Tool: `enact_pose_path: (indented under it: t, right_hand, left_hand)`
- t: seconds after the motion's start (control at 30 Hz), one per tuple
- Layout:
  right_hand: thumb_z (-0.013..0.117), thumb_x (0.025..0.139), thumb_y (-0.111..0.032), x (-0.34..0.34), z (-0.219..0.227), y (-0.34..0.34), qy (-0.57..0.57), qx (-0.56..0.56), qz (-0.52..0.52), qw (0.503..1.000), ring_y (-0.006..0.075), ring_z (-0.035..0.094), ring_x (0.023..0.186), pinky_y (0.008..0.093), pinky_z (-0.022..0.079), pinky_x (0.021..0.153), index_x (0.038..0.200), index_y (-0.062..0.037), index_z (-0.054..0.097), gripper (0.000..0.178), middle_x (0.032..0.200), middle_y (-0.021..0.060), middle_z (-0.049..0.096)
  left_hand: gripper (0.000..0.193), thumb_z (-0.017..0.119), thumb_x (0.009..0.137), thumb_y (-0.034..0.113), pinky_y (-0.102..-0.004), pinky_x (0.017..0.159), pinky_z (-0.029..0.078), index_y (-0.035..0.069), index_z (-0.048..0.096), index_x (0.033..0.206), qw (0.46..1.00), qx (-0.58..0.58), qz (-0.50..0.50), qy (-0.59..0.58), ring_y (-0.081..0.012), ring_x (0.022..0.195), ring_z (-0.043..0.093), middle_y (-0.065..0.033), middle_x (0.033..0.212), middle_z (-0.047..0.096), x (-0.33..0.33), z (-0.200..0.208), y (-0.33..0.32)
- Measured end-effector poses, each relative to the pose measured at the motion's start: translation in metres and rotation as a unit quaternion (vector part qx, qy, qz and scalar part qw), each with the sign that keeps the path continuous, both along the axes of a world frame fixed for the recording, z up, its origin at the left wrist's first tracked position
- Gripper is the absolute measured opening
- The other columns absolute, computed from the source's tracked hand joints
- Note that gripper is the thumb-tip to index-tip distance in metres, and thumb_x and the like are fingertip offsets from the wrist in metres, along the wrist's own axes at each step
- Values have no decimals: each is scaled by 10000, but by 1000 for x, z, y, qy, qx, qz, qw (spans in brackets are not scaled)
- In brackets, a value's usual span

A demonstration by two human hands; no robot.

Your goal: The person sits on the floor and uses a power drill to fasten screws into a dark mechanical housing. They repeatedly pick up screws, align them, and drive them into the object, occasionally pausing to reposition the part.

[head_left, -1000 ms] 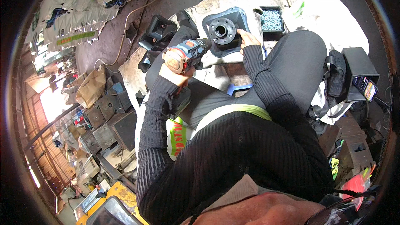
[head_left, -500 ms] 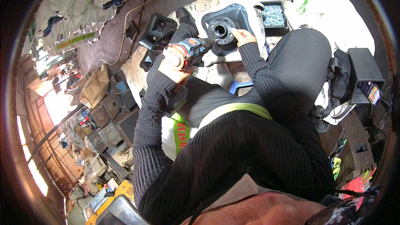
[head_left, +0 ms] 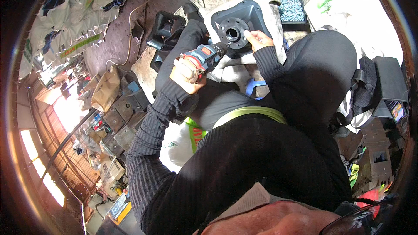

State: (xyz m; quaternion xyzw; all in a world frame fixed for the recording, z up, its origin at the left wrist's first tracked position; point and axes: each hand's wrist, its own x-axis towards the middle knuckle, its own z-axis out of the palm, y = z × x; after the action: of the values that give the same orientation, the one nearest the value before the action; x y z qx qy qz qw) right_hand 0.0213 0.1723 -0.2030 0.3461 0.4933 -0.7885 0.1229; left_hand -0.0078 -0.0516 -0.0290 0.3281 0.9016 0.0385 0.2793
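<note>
Dark moulded plastic base (head_left: 244, 21) with a round central hub sits on a pale cloth (head_left: 275, 26) over the person's lap, top centre of view — the cordless drill (head_left: 203, 56) is angled with its nose at the hub's left rim. Left hand (head_left: 186, 75) is wrapped tight around the drill's grip; right hand (head_left: 257, 40) rests on the base, fingertips pressed beside the hub, holding nothing. Just beyond — a black tray of silver screws (head_left: 292, 8); a second dark plastic part (head_left: 167, 26) lies left.
</note>
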Motion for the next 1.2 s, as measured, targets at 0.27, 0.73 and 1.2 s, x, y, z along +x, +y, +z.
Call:
enact_pose_path:
  t: [0.27, 0.73, 1.2]
  right_hand:
    - [665, 765, -234, -4, 8, 16, -2, -39, 45, 998, 40, 451, 559, 184, 354, 505, 841, -2, 606, 251, 635, -21, 549]
    - [446, 883, -292, 10, 6, 44, 50, -492, -41, 868, 208, 561, 578, 376, 505, 565, 990, 0, 565, 333, 674, 70, 552]
    - [383, 907, -259, 28, 45, 33, 93, -580, -14, 809, 262, 596, 763, 442, 474, 792, 975, 20, 546, 330, 757, 114, 597]
  left_hand:
    - [392, 595, 684, 284, -359, 831, 427, 100, 560, 1028, 988, -104, 84, -78, -260, 936, 549, -116, 984, 584, -13, 11, 34]
    - [459, 711, 640, 181, -336, 831, 444, 102, 566, 1068, 914, 198, 349, -52, -195, 966, 567, -74, 1027, 595, 106, 34, 49]
    - [414, 597, 680, 417, -415, 934, 340, 216, 576, 1040, 988, 43, 140, 55, -254, 1095, 447, -29, 1092, 550, 127, 31, 59]
